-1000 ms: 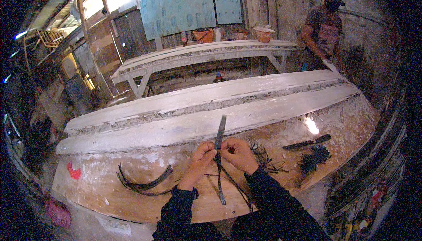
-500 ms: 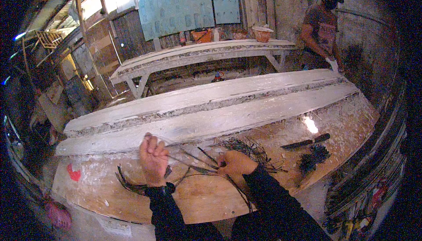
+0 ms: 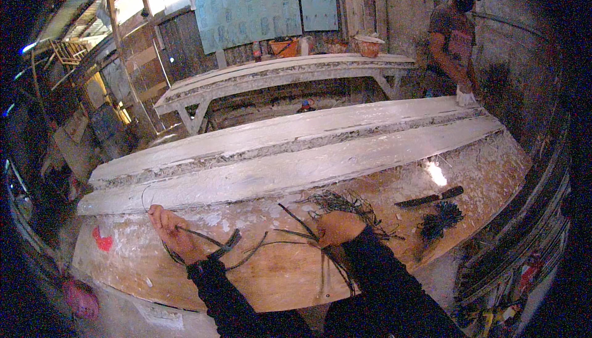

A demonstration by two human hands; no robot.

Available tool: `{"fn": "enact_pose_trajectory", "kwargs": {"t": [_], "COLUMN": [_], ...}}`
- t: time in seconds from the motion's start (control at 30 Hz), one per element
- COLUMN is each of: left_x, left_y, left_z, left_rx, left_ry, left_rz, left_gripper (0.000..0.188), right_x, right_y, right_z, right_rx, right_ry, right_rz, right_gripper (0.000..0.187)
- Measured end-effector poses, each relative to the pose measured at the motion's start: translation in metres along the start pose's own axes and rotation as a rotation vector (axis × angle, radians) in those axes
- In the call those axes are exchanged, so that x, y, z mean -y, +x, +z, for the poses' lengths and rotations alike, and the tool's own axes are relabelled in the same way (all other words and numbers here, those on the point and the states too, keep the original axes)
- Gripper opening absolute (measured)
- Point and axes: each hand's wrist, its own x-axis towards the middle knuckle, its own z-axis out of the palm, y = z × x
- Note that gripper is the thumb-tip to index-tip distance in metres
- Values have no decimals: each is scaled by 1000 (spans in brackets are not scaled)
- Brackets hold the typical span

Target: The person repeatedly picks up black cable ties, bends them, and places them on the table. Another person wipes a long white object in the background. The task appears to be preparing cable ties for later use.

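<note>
Over the left part of the wooden table, my left hand (image 3: pixel 174 234) is closed on a thin dark strip (image 3: pixel 206 237); one thin end curves up past the fingers. Other dark strips (image 3: pixel 232 240) lie beneath and beside that hand. My right hand (image 3: pixel 339 228), right of the middle, is closed around several dark strips (image 3: pixel 292 217) that fan out to the left and hang toward the near edge. Just behind it lies a tangled heap of thin dark strands (image 3: pixel 350 205). What the strips are made of, I cannot tell.
A dark-handled knife (image 3: pixel 428 199) and a dark bunched bundle (image 3: pixel 439 219) lie at right. A red scrap (image 3: pixel 102 239) is at left. Long white-coated boards (image 3: pixel 277 159) run along the table (image 3: pixel 271 289). Beyond stands a white bench (image 3: pixel 290 76). A person (image 3: pixel 453 42) wearing a white glove works at far right.
My left hand has moved left and down, away from the right hand, with a strip in it. The right hand has shifted slightly right. The other person's gloved hand has moved a little left.
</note>
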Motion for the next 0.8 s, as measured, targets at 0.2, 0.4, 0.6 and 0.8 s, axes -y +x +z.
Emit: {"fn": "enact_pose_trajectory", "kwargs": {"t": [0.2,0.4,0.6,0.8], "left_x": [33,80,118,170], "left_y": [-1,-10,-19,-50], "left_z": [29,38,48,41], "left_rx": [-161,-121,725,945], "left_ry": [-85,730,1131,1204], "left_rz": [-299,-622,-1233,-1711], "left_gripper": [21,16,21,29], "right_x": [-7,-7,-15,-15], "right_y": [5,12,14,8], "right_z": [8,7,0,-8], "right_rx": [-135,-348,-573,-579], "right_ry": [28,265,830,1453], "right_rz": [-26,-213,-249,-301], "right_gripper": [28,14,6,5]}}
